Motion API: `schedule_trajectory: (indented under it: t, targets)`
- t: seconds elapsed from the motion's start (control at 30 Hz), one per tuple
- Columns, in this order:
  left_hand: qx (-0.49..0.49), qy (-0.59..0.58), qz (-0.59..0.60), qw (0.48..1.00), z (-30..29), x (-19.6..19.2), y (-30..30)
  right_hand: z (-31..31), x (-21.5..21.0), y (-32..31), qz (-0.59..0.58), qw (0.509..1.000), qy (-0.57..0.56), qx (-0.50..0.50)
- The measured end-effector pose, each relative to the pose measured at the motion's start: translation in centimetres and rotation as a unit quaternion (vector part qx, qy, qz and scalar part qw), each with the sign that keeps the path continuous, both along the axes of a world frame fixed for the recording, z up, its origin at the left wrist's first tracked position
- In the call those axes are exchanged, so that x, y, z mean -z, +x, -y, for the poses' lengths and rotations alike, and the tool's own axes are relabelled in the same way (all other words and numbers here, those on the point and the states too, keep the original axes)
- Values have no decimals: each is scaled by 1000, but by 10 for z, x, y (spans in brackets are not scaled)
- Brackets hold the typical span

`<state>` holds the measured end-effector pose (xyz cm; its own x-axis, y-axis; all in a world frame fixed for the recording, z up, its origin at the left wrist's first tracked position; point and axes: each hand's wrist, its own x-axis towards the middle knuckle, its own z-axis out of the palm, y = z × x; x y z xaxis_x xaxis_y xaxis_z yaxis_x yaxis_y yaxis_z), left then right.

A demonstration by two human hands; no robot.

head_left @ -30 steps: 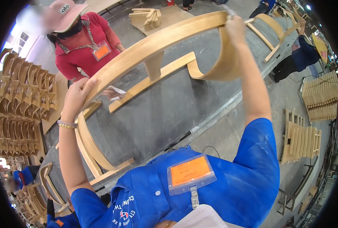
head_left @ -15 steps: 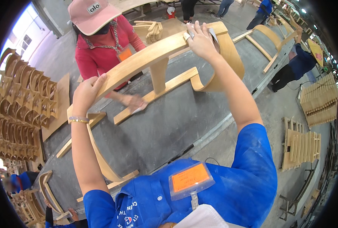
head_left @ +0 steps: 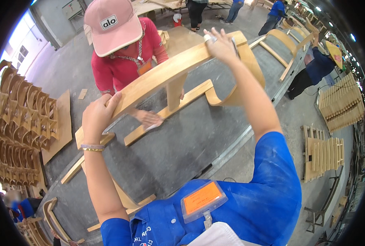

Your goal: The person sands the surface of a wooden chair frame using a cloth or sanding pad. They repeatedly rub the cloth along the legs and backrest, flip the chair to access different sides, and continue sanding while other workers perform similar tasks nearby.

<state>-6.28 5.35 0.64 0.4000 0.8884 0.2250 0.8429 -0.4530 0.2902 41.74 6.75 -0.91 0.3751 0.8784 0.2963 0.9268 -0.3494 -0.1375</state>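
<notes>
My left hand [head_left: 99,114] is wrapped round the left end of a curved wooden chair frame [head_left: 157,74], thumb on top. At the frame's upper right end lies my right hand [head_left: 221,46], fingers bent over the wood, with a white wrap on one finger. A thin grey sheet [head_left: 234,44], perhaps sandpaper, shows at its edge, partly hidden by the hand. The frame stands tilted on the dark table [head_left: 178,143], with a bent wooden leg [head_left: 254,67] at the right. Across from me, a co-worker's hand [head_left: 149,119] presses a whitish pad on the lower rail [head_left: 135,136].
The co-worker in a pink cap [head_left: 112,28] leans over the far side. More bent wooden frames lie on the table at right [head_left: 287,41] and lower left [head_left: 51,211]. Stacked curved parts [head_left: 22,106] stand at left; pallets of slats [head_left: 328,153] are at right.
My right hand has shifted slightly right along the frame; my left hand keeps its grip. The co-worker's head has come lower and nearer, and the wiping hand has slid a little along the rail.
</notes>
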Motion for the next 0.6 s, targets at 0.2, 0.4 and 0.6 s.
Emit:
schedule_trajectory:
  t: [0.2,0.4,0.6]
  targets:
    - [-12,-6,-7,1000,-1,0,0,-16,-8,25,9,990,-3,143]
    - [-8,-5,19,1000,5,-2,8,0,5,34,-14,999,13,33]
    - [-9,0,4,1000,2,-6,12,-4,-10,51,11,992,15,124]
